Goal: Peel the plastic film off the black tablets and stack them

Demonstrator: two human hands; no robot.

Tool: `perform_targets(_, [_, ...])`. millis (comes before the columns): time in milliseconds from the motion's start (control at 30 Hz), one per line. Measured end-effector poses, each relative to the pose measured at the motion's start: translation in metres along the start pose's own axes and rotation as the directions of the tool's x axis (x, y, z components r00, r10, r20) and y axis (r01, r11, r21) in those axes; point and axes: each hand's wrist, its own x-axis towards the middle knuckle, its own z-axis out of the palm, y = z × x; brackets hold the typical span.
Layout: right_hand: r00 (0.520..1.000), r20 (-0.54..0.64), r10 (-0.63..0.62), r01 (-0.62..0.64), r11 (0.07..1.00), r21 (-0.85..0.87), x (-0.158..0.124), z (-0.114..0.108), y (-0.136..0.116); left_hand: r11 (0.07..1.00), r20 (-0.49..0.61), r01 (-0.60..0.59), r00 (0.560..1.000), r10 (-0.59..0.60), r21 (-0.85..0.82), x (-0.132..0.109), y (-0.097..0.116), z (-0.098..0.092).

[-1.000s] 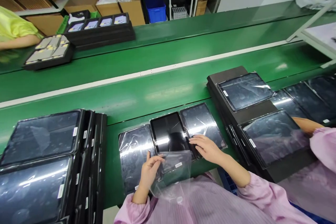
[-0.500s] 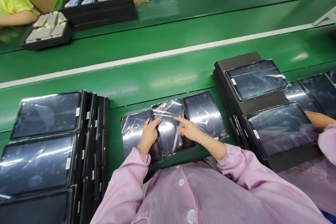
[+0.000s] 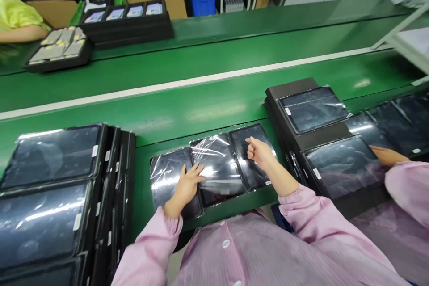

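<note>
Three dark tablets in clear film lie side by side on the green bench: a left tablet, a middle tablet and a right tablet. My left hand rests with fingers spread over the left tablet, its fingertips reaching the middle one's near left edge. Over the right tablet is my right hand, fingers curled in and the index bent at the front. Whether something small is pinched there I cannot make out. The film on the middle tablet shows bright creases near its top.
Stacked tablets in black trays stand at left. More trays with tablets are at right, where another person's hand touches one. Across the white divider strip sit a tray of grey parts and a yellow-sleeved person's arm.
My right hand has moved from the middle tablet to above the right one, its pointing finger now curled in. My left hand's fingers have spread, and the view has tilted up slightly.
</note>
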Motion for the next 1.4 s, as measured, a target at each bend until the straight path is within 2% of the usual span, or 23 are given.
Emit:
perform_targets(67, [0.989,-0.114,-0.093,0.091,0.995,-0.028,0.011,-0.023,-0.006,0.991,0.002,-0.096,0.995,0.097,0.093,-0.01,0.013,0.008])
perform_targets(133, [0.951,-0.239,-0.197,0.183,0.98,-0.081,0.026,-0.041,-0.016,0.969,0.022,-0.215,0.977,0.214,0.123,-0.013,0.03,0.02])
perform_targets(233, [0.891,-0.337,-0.304,0.254,0.949,-0.185,0.049,-0.055,-0.033,0.935,0.09,-0.345,0.937,0.338,0.081,0.0,0.064,0.04])
perform_targets(333, [0.886,-0.316,-0.341,0.269,0.93,-0.251,0.059,-0.059,-0.042,0.939,0.158,-0.332,0.935,0.316,0.088,0.024,0.096,0.063])
perform_targets(433, [0.899,-0.266,-0.348,0.278,0.923,-0.266,0.05,-0.062,-0.039,0.956,0.17,-0.273,0.952,0.253,0.107,0.045,0.114,0.082])
perform_targets(567, [0.915,-0.232,-0.33,0.269,0.928,-0.259,0.018,-0.075,-0.021,0.971,0.146,-0.227,0.966,0.215,0.072,0.057,0.118,0.095])
perform_targets(667, [0.927,-0.236,-0.293,0.233,0.94,-0.25,-0.01,-0.087,0.001,0.984,0.089,-0.175,0.981,0.171,0.043,0.062,0.114,0.095])
perform_targets(767, [0.93,-0.254,-0.267,0.216,0.953,-0.212,-0.036,-0.099,0.025,0.996,-0.024,-0.093,0.995,0.093,-0.004,0.069,0.1,0.081])
perform_targets(867, [0.921,-0.279,-0.273,0.225,0.955,-0.191,-0.055,-0.109,0.046,0.997,-0.185,0.031,0.982,-0.043,-0.067,0.08,0.072,0.052])
perform_targets(900, [0.92,-0.285,-0.27,0.221,0.956,-0.193,-0.059,-0.112,0.051,0.987,-0.265,0.099,0.955,-0.131,-0.13,0.084,0.062,0.041])
perform_targets(933, [0.92,-0.289,-0.265,0.215,0.957,-0.194,-0.061,-0.114,0.054,0.945,-0.356,0.179,0.894,-0.272,-0.272,0.088,0.052,0.03])
perform_targets(967, [0.921,-0.291,-0.259,0.209,0.959,-0.192,-0.062,-0.114,0.057,0.845,-0.405,0.231,0.796,-0.449,-0.483,0.091,0.045,0.021])
perform_targets(1000, [0.922,-0.292,-0.253,0.204,0.961,-0.187,-0.062,-0.114,0.059,0.694,-0.385,0.234,0.692,-0.61,-0.681,0.093,0.039,0.013])
perform_targets(1033, [0.923,-0.296,-0.247,0.201,0.963,-0.177,-0.06,-0.113,0.059,0.516,-0.308,0.196,0.61,-0.73,-0.834,0.094,0.037,0.007])
perform_targets(1067, [0.924,-0.298,-0.24,0.199,0.966,-0.163,-0.058,-0.11,0.058,0.352,-0.211,0.147,0.572,-0.793,-0.924,0.094,0.037,0.004])
perform_targets(1133, [0.933,-0.292,-0.212,0.18,0.975,-0.134,-0.05,-0.102,0.053,0.163,-0.08,0.089,0.59,-0.803,-0.983,0.089,0.046,0.004])
perform_targets(1200, [0.952,-0.268,-0.149,0.118,0.985,-0.127,-0.039,-0.093,0.043,0.081,-0.022,0.06,0.655,-0.756,-0.995,0.08,0.06,0.014])
perform_targets(1233, [0.961,-0.251,-0.115,0.082,0.987,-0.136,-0.032,-0.089,0.038,0.081,-0.005,0.075,0.703,-0.712,-0.994,0.075,0.068,0.021])
perform_targets(1267, [0.968,-0.234,-0.086,0.05,0.987,-0.153,-0.025,-0.086,0.032,0.129,0.006,0.117,0.764,-0.645,-0.985,0.069,0.075,0.028])
perform_targets(1300, [0.974,-0.218,-0.066,0.026,0.984,-0.179,-0.017,-0.083,0.025,0.238,0.011,0.169,0.836,-0.549,-0.956,0.064,0.081,0.035])
perform_targets(1333, [0.977,-0.207,-0.057,0.012,0.978,-0.21,-0.008,-0.081,0.019,0.402,0.017,0.204,0.907,-0.422,-0.893,0.059,0.086,0.041])
perform_targets(1367, [0.979,-0.197,-0.056,0.005,0.969,-0.248,0.0,-0.078,0.013,0.593,0.03,0.19,0.963,-0.269,-0.783,0.054,0.09,0.047])
perform_targets(1400, [0.981,-0.186,-0.058,0.0,0.955,-0.297,0.007,-0.076,0.007,0.764,0.055,0.116,0.993,-0.105,-0.635,0.05,0.092,0.05])
